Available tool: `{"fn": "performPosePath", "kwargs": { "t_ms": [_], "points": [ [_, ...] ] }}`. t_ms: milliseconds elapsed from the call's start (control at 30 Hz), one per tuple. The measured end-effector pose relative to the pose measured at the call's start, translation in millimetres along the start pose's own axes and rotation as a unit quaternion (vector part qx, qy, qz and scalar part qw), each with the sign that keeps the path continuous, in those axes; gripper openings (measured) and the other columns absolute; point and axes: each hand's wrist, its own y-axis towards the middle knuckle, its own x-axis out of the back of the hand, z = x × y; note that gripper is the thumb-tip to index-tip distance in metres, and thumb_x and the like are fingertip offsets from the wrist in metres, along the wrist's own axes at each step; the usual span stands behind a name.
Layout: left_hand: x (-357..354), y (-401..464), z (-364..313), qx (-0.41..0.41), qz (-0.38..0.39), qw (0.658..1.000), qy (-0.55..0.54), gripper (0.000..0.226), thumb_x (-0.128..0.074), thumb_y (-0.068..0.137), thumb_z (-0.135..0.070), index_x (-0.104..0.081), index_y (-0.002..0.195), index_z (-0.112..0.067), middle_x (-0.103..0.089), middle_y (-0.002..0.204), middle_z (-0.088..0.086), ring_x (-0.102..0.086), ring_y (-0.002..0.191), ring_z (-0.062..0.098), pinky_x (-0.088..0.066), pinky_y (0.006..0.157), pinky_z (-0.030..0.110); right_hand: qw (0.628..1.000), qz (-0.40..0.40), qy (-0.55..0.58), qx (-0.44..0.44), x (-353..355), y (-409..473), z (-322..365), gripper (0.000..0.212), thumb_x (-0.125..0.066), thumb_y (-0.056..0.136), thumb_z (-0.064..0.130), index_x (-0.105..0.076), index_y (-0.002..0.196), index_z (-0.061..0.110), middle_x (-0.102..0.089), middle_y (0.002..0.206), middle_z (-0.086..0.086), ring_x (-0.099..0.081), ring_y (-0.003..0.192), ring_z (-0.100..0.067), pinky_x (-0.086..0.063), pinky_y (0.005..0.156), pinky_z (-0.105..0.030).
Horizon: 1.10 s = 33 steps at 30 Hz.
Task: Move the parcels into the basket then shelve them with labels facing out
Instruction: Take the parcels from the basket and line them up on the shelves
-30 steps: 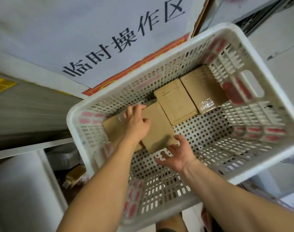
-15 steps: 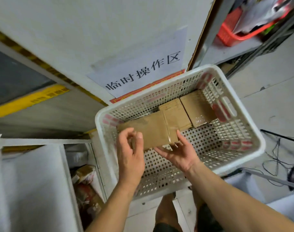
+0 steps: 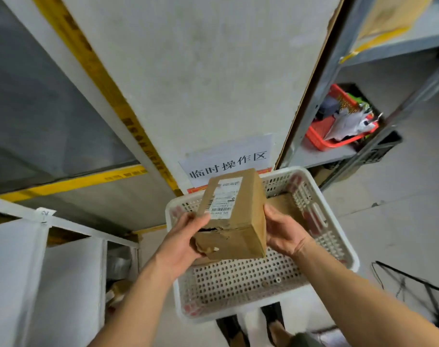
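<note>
A brown cardboard parcel (image 3: 234, 216) with a white shipping label on its top face is held above the white perforated basket (image 3: 338, 246). My left hand (image 3: 186, 236) grips its left side, thumb over the torn near corner. My right hand (image 3: 284, 231) holds its right side with the fingers against the box. Another brown parcel (image 3: 284, 205) lies in the basket behind it, mostly hidden.
White shelf compartments (image 3: 63, 259) stand at the lower left, with packets inside. A grey wall (image 3: 201, 83) carries a paper sign (image 3: 228, 161). A metal rack on the right holds a red basket (image 3: 338, 121). Cables (image 3: 413, 284) lie on the floor at right.
Both hands have lifted one parcel out of the basket and turned it so that its label faces up. The view has pulled back and risen.
</note>
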Motion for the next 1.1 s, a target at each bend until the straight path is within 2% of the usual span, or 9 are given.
{"fn": "performPosePath", "kwargs": {
  "t_ms": [167, 300, 433, 533, 600, 800, 867, 967, 1100],
  "points": [
    [-3.3, -13.2, 5.9, -0.103, -0.035, 0.994, 0.026, 0.073, -0.087, 0.07, -0.013, -0.046, 0.131, -0.009, -0.075, 0.123, 0.019, -0.076, 0.106, 0.033, -0.063, 0.079, 0.043, 0.961, -0.038, -0.272, 0.021, -36.8, -39.1, 13.3, 0.047, -0.059, 0.105, 0.04, -0.053, 0.151, 0.035, -0.07, 0.138, -0.011, -0.07, 0.12, -0.04, -0.057, 0.097, -0.056],
    [0.6, -20.2, 11.4, -0.163, -0.005, 0.986, 0.043, 0.085, -0.098, 0.063, -0.022, -0.053, 0.135, -0.018, -0.07, 0.135, 0.015, -0.068, 0.123, 0.037, -0.051, 0.106, 0.059, 0.931, -0.013, -0.365, -0.005, -63.4, -58.8, 14.8, 0.061, -0.074, 0.094, 0.049, -0.047, 0.149, 0.054, -0.072, 0.134, -0.009, -0.071, 0.118, -0.04, -0.059, 0.094, -0.058],
    [4.5, -31.6, 7.4, -0.205, 0.033, 0.971, 0.114, 0.088, -0.091, 0.069, -0.025, -0.049, 0.145, -0.039, -0.072, 0.134, -0.003, -0.066, 0.128, 0.024, -0.051, 0.107, 0.048, 0.931, 0.019, -0.363, 0.029, -74.8, -56.5, 11.3, 0.087, -0.088, 0.084, 0.031, -0.041, 0.155, 0.047, -0.068, 0.138, -0.016, -0.067, 0.124, -0.042, -0.057, 0.094, -0.062],
    [9.8, -43.2, -7.3, -0.212, -0.002, 0.968, 0.135, 0.1, -0.095, 0.066, -0.04, -0.042, 0.151, -0.041, -0.068, 0.138, -0.012, -0.067, 0.126, 0.015, -0.053, 0.107, 0.044, 0.948, 0.082, -0.306, 0.036, -84.7, -53.7, 1.4, 0.075, -0.077, 0.089, 0.015, -0.047, 0.153, 0.041, -0.064, 0.145, -0.017, -0.061, 0.131, -0.046, -0.053, 0.1, -0.068],
    [8.9, -57.0, -14.9, -0.212, -0.057, 0.97, 0.108, 0.093, -0.095, 0.057, -0.052, -0.05, 0.137, -0.046, -0.073, 0.126, -0.018, -0.072, 0.114, 0.008, -0.054, 0.1, 0.04, 0.961, 0.107, -0.253, 0.034, -92.3, -47.5, -10.9, 0.071, -0.072, 0.089, 0.009, -0.049, 0.152, 0.031, -0.062, 0.146, -0.018, -0.063, 0.129, -0.044, -0.053, 0.1, -0.068],
    [11.0, -83.4, -22.2, -0.274, -0.199, 0.939, 0.054, 0.093, -0.099, 0.055, -0.039, -0.058, 0.136, -0.021, -0.075, 0.126, 0.011, -0.071, 0.119, 0.034, -0.055, 0.105, 0.055, 0.95, 0.182, -0.25, -0.053, -113.3, -24.0, -26.1, 0.082, -0.083, 0.086, 0.005, -0.04, 0.155, 0.019, -0.059, 0.15, -0.019, -0.057, 0.138, -0.042, -0.045, 0.113, -0.064],
    [16.8, -99.7, -37.1, -0.283, -0.262, 0.915, 0.118, 0.09, -0.101, 0.052, -0.046, -0.059, 0.132, -0.038, -0.075, 0.125, 0.001, -0.07, 0.119, 0.026, -0.054, 0.107, 0.055, 0.925, 0.177, -0.331, -0.052, -124.5, -21.5, -12.8, 0.109, -0.098, 0.072, 0.024, -0.034, 0.159, 0.017, -0.061, 0.148, -0.015, -0.061, 0.134, -0.036, -0.042, 0.117, -0.061],
    [18.1, -131.4, -64.8, -0.26, -0.317, 0.874, 0.26, 0.082, -0.099, 0.054, -0.052, -0.056, 0.124, -0.057, -0.074, 0.119, -0.012, -0.068, 0.115, 0.015, -0.054, 0.104, 0.044, 0.864, 0.098, -0.487, 0.086, -148.1, -17.7, 14.1, 0.138, -0.101, 0.062, 0.049, -0.011, 0.166, 0.037, -0.044, 0.162, -0.007, -0.051, 0.143, -0.024, -0.041, 0.117, -0.055],
    [2.6, -170.3, -96.9, -0.217, -0.291, 0.842, 0.398, 0.099, -0.097, 0.055, -0.047, -0.046, 0.139, -0.057, -0.063, 0.132, -0.012, -0.059, 0.123, 0.011, -0.048, 0.102, 0.032, 0.653, 0.292, -0.682, 0.154, -192.9, -3.3, 41.2, 0.112, -0.093, 0.071, 0.054, -0.024, 0.159, 0.06, -0.026, 0.17, 0.019, -0.021, 0.157, -0.004, -0.025, 0.124, -0.039]
  ]
}}
